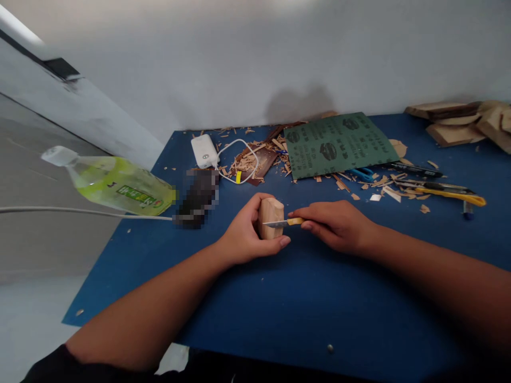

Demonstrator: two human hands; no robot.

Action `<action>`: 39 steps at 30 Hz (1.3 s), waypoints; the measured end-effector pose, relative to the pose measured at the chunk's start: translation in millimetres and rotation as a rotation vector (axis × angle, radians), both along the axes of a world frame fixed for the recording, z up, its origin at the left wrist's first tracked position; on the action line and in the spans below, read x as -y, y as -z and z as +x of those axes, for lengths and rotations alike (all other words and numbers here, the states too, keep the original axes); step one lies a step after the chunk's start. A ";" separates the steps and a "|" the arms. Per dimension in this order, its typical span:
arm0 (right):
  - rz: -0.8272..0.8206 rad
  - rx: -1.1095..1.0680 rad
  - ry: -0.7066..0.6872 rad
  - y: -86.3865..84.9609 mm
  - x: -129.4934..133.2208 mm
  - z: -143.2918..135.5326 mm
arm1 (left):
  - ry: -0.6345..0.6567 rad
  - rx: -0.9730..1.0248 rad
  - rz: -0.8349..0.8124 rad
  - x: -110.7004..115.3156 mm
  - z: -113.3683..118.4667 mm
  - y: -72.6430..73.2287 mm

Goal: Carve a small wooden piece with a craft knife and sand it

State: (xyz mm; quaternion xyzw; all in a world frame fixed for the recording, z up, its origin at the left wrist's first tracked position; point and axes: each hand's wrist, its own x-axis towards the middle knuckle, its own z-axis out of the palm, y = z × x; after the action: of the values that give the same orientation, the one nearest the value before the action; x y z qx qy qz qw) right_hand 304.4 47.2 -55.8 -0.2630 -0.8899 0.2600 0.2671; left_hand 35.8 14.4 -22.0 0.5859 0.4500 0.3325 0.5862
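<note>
Near the middle of the blue table, my left hand (249, 229) is wrapped round a pale wooden block (271, 210) with bevelled edges. Its thumb lies along the block's near side. My right hand (337, 223) grips the yellow handle of a small carving knife (296, 221). The knife's blade points left and lies across the face of the block; whether it cuts into the wood I cannot tell. Part of the block's left side is hidden by my left fingers.
Behind my hands are wood shavings (249, 159), a green sandpaper sheet (343, 143) and a white power bank (205, 150) with a cable. A bottle (115, 183) lies at left beside a blurred dark object (197, 199). A yellow utility knife (455, 196) and wood pieces (455, 133) are at right.
</note>
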 end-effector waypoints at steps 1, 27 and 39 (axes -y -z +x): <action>0.002 0.001 0.011 0.7 0.1 0.1 | 0.001 0.003 -0.002 -0.7 -0.2 -0.3; 0.131 -0.015 0.130 -4.2 -0.6 0.0 | 0.035 -0.080 0.039 -5.7 -4.3 -2.6; 0.166 0.113 0.432 0.3 -15.9 4.7 | 0.022 -0.116 0.020 -6.0 -7.0 -6.3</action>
State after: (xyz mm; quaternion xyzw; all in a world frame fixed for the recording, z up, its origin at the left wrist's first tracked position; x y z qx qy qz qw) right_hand 309.1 63.1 -56.2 -0.4387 -0.8447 0.1077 0.2871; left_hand 28.9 20.4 -15.7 0.6149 0.4735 0.2959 0.5568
